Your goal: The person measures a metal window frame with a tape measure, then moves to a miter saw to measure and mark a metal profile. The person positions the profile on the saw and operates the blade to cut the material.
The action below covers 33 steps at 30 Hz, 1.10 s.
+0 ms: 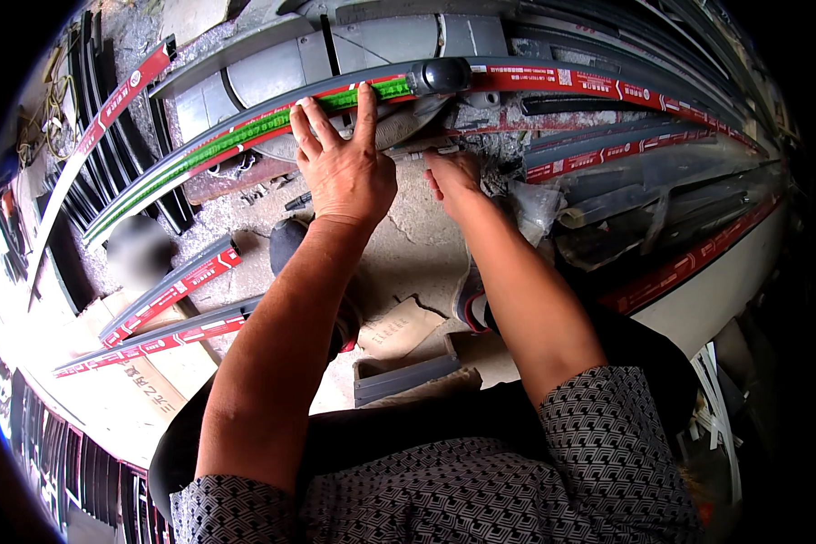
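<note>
Gap between forearms [286,335], long profile [526,79] barring ahead

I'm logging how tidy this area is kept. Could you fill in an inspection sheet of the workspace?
Surface: floor gritty, with fine cracks.
Job's things: green tape lies along a red-and-grey profile; black case at the tape's right end.
Clutter: short profiles at left, crumpled clear plastic at right, brown scrap between the feet.
Hands: left hand spread, fingertips on the tape and profile; right hand bent near a thin pale item, grip unclear.
Cables: yellowish loops at upper left; cord or cable, cannot tell.
Surroundings: cardboard at lower left; long strips at upper right.
</note>
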Motion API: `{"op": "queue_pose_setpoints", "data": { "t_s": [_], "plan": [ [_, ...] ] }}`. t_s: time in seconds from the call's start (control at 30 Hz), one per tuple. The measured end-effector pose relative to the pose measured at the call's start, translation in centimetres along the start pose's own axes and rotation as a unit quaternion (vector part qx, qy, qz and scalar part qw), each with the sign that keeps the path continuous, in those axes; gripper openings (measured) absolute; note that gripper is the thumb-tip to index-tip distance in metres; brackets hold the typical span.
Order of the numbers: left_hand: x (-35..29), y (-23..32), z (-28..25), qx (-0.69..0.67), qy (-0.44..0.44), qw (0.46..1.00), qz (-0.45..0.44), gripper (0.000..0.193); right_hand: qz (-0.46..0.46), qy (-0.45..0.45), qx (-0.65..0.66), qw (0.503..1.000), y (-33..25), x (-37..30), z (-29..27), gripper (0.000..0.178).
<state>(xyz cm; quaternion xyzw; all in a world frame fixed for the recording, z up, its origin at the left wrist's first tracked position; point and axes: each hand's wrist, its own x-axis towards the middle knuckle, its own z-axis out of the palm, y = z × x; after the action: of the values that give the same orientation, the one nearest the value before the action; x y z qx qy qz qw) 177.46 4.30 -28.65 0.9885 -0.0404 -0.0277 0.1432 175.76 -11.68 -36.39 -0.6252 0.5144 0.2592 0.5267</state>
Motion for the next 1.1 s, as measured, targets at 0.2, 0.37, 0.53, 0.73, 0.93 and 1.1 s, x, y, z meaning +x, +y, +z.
{"op": "queue_pose_setpoints", "data": {
  "t_s": [0.2, 0.37, 0.53, 0.73, 0.93, 1.1],
  "plan": [
    [0.0, 0.2, 0.0, -0.001, -0.003, 1.000, 0.003, 0.087, 0.022, 0.049, 0.065, 0.996, 1.8, 2.8, 1.6, 0.024],
    [-0.1, 0.2, 0.0, -0.005, -0.005, 1.000, 0.002, 0.086, 0.015, 0.024, 0.126, 0.992, 1.8, 1.4, 0.1, 0.020],
    [-0.1, 0.0, -0.1, -0.010, 0.004, 1.000, 0.003, 0.085, -0.075, -0.029, 0.254, 0.964, 0.3, -2.7, -2.9, 0.019],
    [0.0, 0.0, -0.1, -0.008, 0.001, 1.000, -0.001, 0.087, -0.224, -0.090, 0.287, 0.927, -2.4, -6.1, -3.2, 0.015],
    [0.1, 0.2, -0.6, -0.015, -0.006, 1.000, -0.003, 0.089, -0.325, -0.122, 0.159, 0.924, -3.6, -8.1, -0.9, 0.012],
    [-0.1, -0.1, -0.1, 0.007, 0.011, 1.000, 0.009, 0.086, -0.382, -0.117, 0.106, 0.911, -3.4, -7.6, 0.1, 0.013]
  ]
}}
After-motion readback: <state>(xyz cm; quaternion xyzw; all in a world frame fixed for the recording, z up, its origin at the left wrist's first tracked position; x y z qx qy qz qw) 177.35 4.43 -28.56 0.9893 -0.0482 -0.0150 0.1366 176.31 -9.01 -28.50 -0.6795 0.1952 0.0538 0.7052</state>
